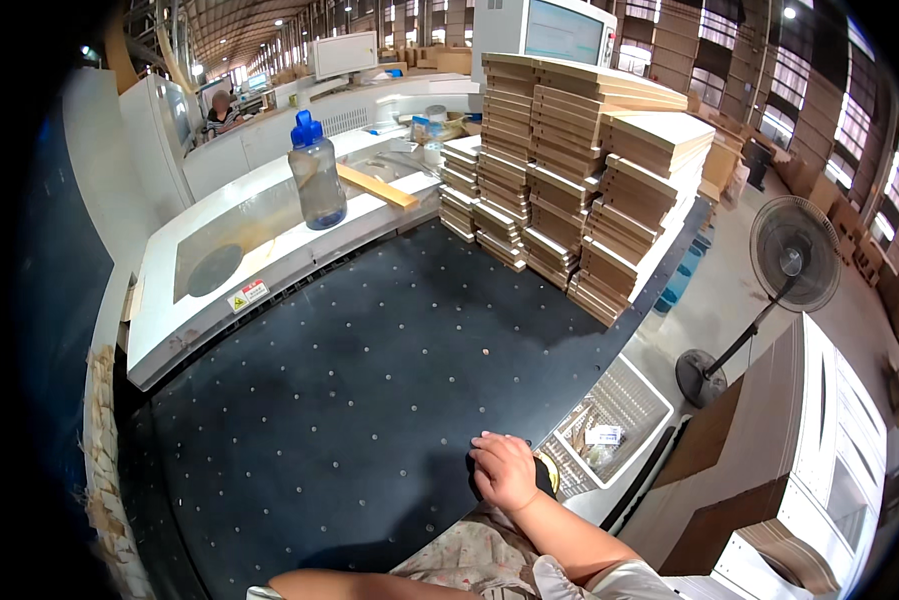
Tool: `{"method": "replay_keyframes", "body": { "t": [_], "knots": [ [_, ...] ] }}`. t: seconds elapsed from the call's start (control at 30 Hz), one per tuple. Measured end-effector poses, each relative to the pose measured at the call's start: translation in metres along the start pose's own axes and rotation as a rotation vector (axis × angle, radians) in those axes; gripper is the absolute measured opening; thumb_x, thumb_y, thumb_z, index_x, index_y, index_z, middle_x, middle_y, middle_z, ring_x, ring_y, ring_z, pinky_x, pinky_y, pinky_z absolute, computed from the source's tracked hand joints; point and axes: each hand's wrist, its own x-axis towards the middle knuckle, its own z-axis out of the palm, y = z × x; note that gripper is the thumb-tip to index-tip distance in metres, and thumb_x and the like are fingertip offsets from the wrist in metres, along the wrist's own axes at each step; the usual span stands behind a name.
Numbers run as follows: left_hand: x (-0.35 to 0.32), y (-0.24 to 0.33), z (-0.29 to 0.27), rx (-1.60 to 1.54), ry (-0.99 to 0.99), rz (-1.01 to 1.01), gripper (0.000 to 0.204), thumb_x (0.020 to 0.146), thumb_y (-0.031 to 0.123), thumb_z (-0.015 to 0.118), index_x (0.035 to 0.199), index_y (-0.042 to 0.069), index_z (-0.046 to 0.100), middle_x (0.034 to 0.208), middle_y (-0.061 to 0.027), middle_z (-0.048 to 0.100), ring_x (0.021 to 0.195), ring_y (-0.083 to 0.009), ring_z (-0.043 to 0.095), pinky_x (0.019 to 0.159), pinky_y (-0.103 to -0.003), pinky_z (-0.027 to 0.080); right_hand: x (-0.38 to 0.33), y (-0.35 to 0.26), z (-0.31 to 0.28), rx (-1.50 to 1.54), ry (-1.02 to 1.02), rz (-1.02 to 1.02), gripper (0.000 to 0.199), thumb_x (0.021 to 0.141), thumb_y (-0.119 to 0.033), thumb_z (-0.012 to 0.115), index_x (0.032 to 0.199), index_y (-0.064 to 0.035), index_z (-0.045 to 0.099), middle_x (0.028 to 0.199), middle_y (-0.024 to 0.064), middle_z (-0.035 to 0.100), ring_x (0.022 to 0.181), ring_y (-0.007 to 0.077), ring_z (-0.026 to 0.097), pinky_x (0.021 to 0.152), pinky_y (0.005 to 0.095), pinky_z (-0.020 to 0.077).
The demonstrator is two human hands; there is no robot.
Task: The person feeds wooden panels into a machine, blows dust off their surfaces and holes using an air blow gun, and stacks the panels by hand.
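Observation:
My right hand [506, 472] rests at the near right edge of a black table [349, 400] dotted with small pale studs. Its fingers lie loosely bent over the edge, and I see nothing gripped in them. A black and yellow item [549, 472] shows partly behind the wrist; its kind is unclear. Of my left arm [369, 586] only the forearm crosses the lower edge, and the left hand is out of the picture. Beyond the table's bare surface, tall stacks of brown boards [569, 170] with white faces stand at its far right corner.
A blue-capped water bottle [319, 180] stands on the white machine [159, 345] beside a wooden strip [377, 186]. Right of the table are a white plastic basket [641, 395], a standing fan [791, 258] and stacked white panels [829, 440]. Another person [221, 115] sits far back.

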Motion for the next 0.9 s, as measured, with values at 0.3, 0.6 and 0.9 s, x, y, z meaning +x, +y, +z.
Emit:
{"method": "replay_keyframes", "body": {
  "t": [0.3, 0.6, 0.9],
  "knots": [
    [-0.004, -0.002, 0.007, -0.064, 0.034, -0.046, 0.053, 0.078, 0.047, 0.068, 0.092, -0.004, 0.058, 0.090, -0.0115, 0.059, 0.084, -0.0256, 0.054, 0.075, -0.039, 0.040, -0.003, -0.004, 0.001, -0.008, 0.018, -0.029, 0.020, 0.065, -0.010, 0.062, 0.085, -0.0101, 0.066, 0.100, 0.0027, 0.064, 0.100, 0.0216, 0.060, 0.086, 0.0393, 0.0428],
    [0.001, 0.002, 0.010, -0.037, 0.147, -0.091, 0.040, 0.081, 0.036, 0.065, 0.080, -0.002, 0.054, 0.080, -0.0091, 0.054, 0.077, -0.0256, 0.052, 0.069, -0.038, 0.038, -0.002, -0.003, -0.002, 0.019, 0.028, -0.015, 0.021, 0.064, -0.008, 0.062, 0.084, -0.0079, 0.066, 0.100, 0.0051, 0.065, 0.100, 0.0246, 0.060, 0.085, 0.0402, 0.0437],
    [0.005, 0.009, 0.004, -0.203, 0.052, -0.236, 0.058, 0.068, 0.048, 0.075, 0.091, -0.003, 0.059, 0.090, -0.0105, 0.059, 0.087, -0.0259, 0.055, 0.079, -0.037, 0.041, -0.001, 0.001, -0.001, 0.010, 0.024, -0.011, 0.020, 0.068, -0.011, 0.062, 0.087, -0.0091, 0.065, 0.102, 0.0047, 0.064, 0.101, 0.0233, 0.059, 0.086, 0.0404, 0.0432]
  ]
}}
